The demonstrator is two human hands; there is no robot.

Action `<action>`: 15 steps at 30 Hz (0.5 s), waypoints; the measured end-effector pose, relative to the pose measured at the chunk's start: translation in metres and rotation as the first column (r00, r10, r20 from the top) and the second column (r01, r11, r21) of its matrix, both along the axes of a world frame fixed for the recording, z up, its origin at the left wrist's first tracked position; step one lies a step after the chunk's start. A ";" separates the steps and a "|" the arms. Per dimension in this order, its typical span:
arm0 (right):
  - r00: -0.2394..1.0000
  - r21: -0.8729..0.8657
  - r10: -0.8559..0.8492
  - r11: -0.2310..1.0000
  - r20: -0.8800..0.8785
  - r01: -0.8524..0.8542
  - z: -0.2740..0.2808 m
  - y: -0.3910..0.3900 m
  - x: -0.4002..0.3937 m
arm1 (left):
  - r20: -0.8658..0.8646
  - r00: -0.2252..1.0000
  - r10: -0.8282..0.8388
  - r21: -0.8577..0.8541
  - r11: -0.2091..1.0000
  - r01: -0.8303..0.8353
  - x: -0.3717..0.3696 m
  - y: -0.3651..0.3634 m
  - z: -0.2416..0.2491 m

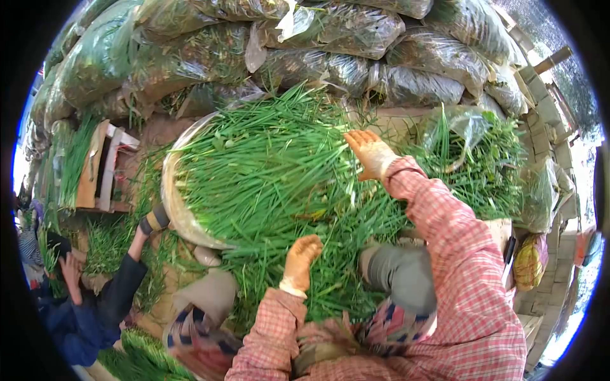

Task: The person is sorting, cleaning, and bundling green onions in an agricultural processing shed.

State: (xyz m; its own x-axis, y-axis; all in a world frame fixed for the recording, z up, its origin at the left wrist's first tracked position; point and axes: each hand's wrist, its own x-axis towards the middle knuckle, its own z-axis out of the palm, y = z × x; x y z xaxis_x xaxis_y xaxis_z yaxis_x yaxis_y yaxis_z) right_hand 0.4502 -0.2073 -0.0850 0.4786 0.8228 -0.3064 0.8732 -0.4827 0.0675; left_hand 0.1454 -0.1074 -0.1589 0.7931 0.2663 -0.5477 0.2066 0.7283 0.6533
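A large heap of long, thin green stalks with pale ends, like chives or spring onions, lies before me on a clear plastic sheet with a rolled edge. My right hand, in a stained pale glove, reaches to the heap's right end with its fingers stretched out, touching or just above the stalks. Closer to my body, my left hand, gloved too, is held with curled fingers over loose green leaves between my knees. Whatever lies inside those fingers, if anything, is hidden.
Stacked clear bags of greens form a wall behind the heap. More leafy greens lie at the right, beside a plastic bag. A small wooden stool lies at the left. Below it, another person's hand and dark sleeves show.
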 end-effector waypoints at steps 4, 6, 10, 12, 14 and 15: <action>0.996 -0.164 -0.045 0.986 -0.081 0.032 -0.062 0.046 0.071 | -0.047 0.995 -0.089 -0.063 0.994 0.086 0.041 -0.003 -0.020; 0.987 -0.170 -0.042 0.985 -0.155 0.015 -0.092 0.055 0.092 | -0.056 0.993 -0.103 -0.095 0.991 0.098 0.056 -0.004 -0.035; 0.951 -0.230 -0.025 0.972 -0.309 -0.049 -0.115 0.047 0.109 | -0.006 0.995 -0.100 -0.176 0.980 0.097 0.077 -0.006 -0.059; 0.956 -0.242 -0.019 0.969 -0.294 -0.055 -0.112 0.036 0.094 | -0.010 0.994 -0.113 -0.190 0.976 0.109 0.084 -0.007 -0.064; 0.971 -0.214 -0.004 0.976 -0.239 -0.049 -0.096 0.026 0.067 | 0.007 0.993 -0.121 -0.212 0.970 0.119 0.085 -0.006 -0.067; 0.973 -0.185 -0.006 0.982 -0.229 -0.038 -0.092 0.021 0.057 | 0.004 0.991 -0.132 -0.198 0.971 0.130 0.086 -0.002 -0.064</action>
State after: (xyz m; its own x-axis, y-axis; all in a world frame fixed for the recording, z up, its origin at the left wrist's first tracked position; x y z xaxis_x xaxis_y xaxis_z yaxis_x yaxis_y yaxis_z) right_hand 0.5073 -0.1867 -0.1766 0.3655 0.7473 -0.5549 0.8836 -0.4660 -0.0456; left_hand 0.2315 -0.1099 -0.2232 0.8084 0.0463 -0.5868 0.3141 0.8092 0.4966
